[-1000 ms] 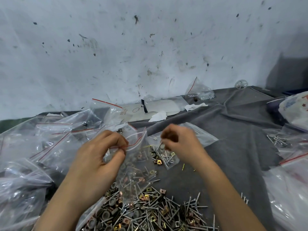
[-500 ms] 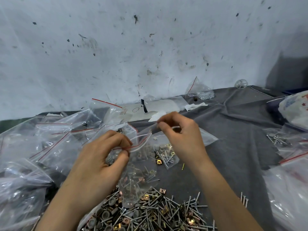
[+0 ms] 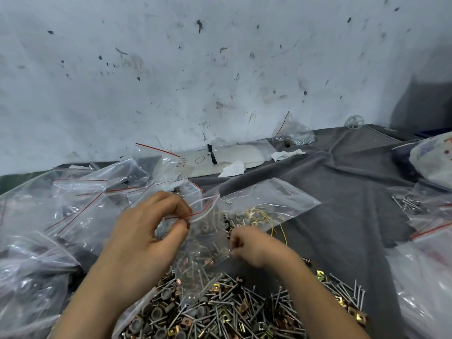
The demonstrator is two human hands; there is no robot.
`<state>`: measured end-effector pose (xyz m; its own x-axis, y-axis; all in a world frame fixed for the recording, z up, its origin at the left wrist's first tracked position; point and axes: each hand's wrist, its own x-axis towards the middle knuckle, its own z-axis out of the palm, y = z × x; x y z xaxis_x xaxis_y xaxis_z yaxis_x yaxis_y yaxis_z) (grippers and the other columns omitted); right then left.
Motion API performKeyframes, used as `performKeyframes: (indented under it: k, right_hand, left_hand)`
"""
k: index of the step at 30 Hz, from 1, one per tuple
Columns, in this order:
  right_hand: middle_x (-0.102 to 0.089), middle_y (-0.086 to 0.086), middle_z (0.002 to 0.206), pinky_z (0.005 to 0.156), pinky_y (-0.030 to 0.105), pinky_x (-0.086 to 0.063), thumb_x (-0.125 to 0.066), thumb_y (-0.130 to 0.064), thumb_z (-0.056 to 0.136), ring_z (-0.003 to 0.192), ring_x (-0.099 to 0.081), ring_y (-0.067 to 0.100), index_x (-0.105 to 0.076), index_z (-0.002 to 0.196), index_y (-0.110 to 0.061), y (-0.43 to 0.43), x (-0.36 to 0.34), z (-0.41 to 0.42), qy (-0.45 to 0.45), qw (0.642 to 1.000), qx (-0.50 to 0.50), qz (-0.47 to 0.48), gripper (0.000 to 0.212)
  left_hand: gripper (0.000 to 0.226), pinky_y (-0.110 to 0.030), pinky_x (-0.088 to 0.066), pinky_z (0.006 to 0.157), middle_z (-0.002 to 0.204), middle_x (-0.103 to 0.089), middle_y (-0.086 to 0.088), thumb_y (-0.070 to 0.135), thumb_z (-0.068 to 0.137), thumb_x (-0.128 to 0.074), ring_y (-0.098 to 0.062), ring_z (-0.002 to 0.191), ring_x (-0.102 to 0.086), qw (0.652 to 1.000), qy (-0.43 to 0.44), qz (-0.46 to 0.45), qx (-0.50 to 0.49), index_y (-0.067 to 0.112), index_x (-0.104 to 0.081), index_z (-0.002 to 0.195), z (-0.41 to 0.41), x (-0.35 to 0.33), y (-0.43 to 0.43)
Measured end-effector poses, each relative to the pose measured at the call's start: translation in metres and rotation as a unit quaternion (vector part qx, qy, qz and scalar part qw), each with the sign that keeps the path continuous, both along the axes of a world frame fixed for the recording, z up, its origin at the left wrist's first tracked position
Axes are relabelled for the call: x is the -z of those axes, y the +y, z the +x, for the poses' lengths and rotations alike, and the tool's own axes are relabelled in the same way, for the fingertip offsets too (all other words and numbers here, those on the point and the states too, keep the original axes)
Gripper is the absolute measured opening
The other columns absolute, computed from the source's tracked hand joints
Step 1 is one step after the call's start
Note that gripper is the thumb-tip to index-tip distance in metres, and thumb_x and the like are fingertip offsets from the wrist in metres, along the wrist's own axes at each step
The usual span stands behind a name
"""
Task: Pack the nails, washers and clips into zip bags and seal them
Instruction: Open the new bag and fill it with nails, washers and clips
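Clear zip bag (image 3: 205,241) — left hand (image 3: 144,231) pinches its top, right hand (image 3: 256,248) curled beside, grip unclear.

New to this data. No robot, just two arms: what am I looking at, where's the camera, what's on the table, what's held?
No machine here: a person works with bare hands. The picture comes from a wide-angle camera on their head, looking forward and down, so the arms enter from below. A grey cloth covers the surface by a stained wall. Nearest the camera lies a pile of nails, washers and clips; a heap of clear bags sits on the left. The left hand pinches the red-lined top of a zip bag that already holds some parts. The right hand is curled at that bag's side; blur hides what, if anything, it pinches.
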<state>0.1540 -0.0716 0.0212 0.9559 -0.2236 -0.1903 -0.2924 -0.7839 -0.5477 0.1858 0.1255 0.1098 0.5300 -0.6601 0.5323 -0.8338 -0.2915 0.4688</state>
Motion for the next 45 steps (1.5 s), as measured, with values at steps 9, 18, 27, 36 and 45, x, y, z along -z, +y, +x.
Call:
performKeyframes:
  k: [9, 18, 27, 36, 45]
  right_hand:
    - [-0.064, -0.017, 0.063, 0.062, 0.007, -0.042, -0.07, -0.005, 0.081, 0.062, -0.057, -0.006, -0.063, 0.073, -0.029, 0.004, -0.089, -0.048, -0.405, 0.898, 0.027, 0.171, 0.027]
    - [-0.063, -0.01, 0.09, 0.067, 0.009, -0.043, -0.069, -0.014, 0.084, 0.075, -0.058, 0.002, -0.072, 0.091, -0.025, 0.013, -0.082, -0.038, -0.425, 0.896, 0.016, 0.124, 0.013]
    - [-0.069, 0.006, 0.091, 0.072, 0.025, -0.05, -0.07, -0.009, 0.082, 0.079, -0.063, 0.016, -0.072, 0.097, -0.007, 0.005, -0.003, -0.003, 0.027, 0.999, 0.001, 0.029, 0.015]
    - [-0.065, 0.015, 0.111, 0.091, 0.04, -0.052, -0.066, -0.01, 0.082, 0.102, -0.062, 0.029, -0.066, 0.108, -0.004, 0.031, 0.025, 0.015, 0.045, 0.997, -0.022, -0.061, 0.027]
    - [-0.069, 0.003, 0.085, 0.075, 0.026, -0.05, -0.061, -0.009, 0.087, 0.08, -0.062, 0.013, -0.069, 0.086, -0.013, 0.009, -0.036, -0.008, -0.2, 0.967, 0.097, 0.123, 0.009]
  left_hand:
    - [0.021, -0.01, -0.036, 0.075, 0.085, -0.06, 0.013, 0.046, 0.069, -0.038, -0.003, 0.088, -0.055, 0.999, -0.013, 0.028, 0.014, 0.031, -0.052, 0.066, -0.006, 0.0, -0.003]
    - [0.024, -0.01, -0.037, 0.074, 0.087, -0.061, 0.014, 0.045, 0.07, -0.038, -0.003, 0.088, -0.057, 1.0, -0.004, 0.017, 0.014, 0.029, -0.056, 0.068, -0.007, -0.002, -0.003]
    - [0.023, -0.013, -0.038, 0.072, 0.088, -0.062, 0.014, 0.045, 0.07, -0.039, -0.006, 0.088, -0.059, 1.0, 0.004, 0.007, 0.008, 0.029, -0.056, 0.068, -0.005, -0.001, -0.002]
    - [0.025, -0.014, -0.039, 0.073, 0.088, -0.063, 0.013, 0.045, 0.069, -0.04, -0.006, 0.089, -0.059, 1.0, 0.005, 0.008, 0.005, 0.028, -0.057, 0.068, -0.001, -0.001, 0.0]
    - [0.021, -0.009, -0.037, 0.073, 0.088, -0.063, 0.015, 0.045, 0.069, -0.039, -0.004, 0.091, -0.059, 1.0, 0.001, 0.007, 0.001, 0.033, -0.056, 0.066, -0.002, -0.002, 0.001]
